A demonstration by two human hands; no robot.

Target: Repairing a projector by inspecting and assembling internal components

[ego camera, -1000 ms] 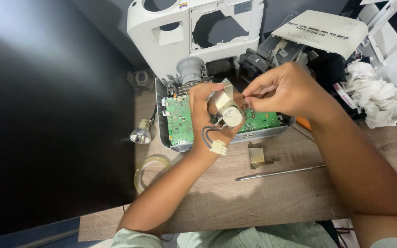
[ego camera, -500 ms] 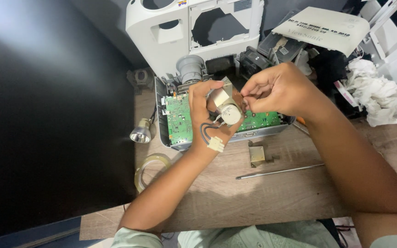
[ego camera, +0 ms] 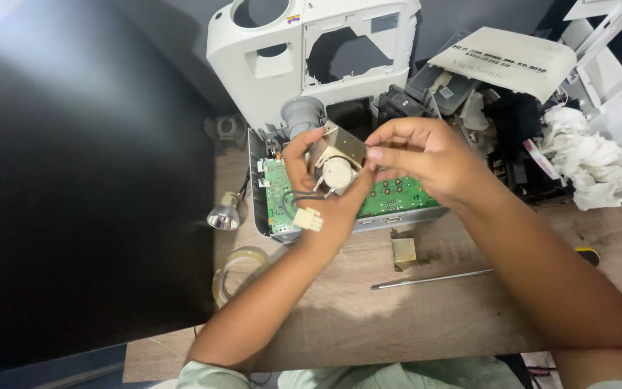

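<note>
My left hand [ego camera: 325, 198] holds a small lamp module [ego camera: 338, 160], a metal-framed block with a round white end, above an opened projector base [ego camera: 260, 205]. A dark cable with a cream plug [ego camera: 307, 218] hangs from the module over my left wrist. My right hand [ego camera: 426, 158] pinches the module's right edge with fingertips. Beneath both hands lies the green circuit board [ego camera: 396, 196] inside the base.
The white projector top cover [ego camera: 311, 50] stands behind. A reflector bulb [ego camera: 223, 215] and tape roll [ego camera: 235, 270] lie left. A small metal bracket [ego camera: 403, 252] and long thin screwdriver [ego camera: 433, 279] lie on the wooden table [ego camera: 397, 317]. Crumpled white cloth [ego camera: 588, 162] sits right.
Both hands have kept hold of the lamp module and turned it slightly; its metal frame now faces up more. Nothing else moved.
</note>
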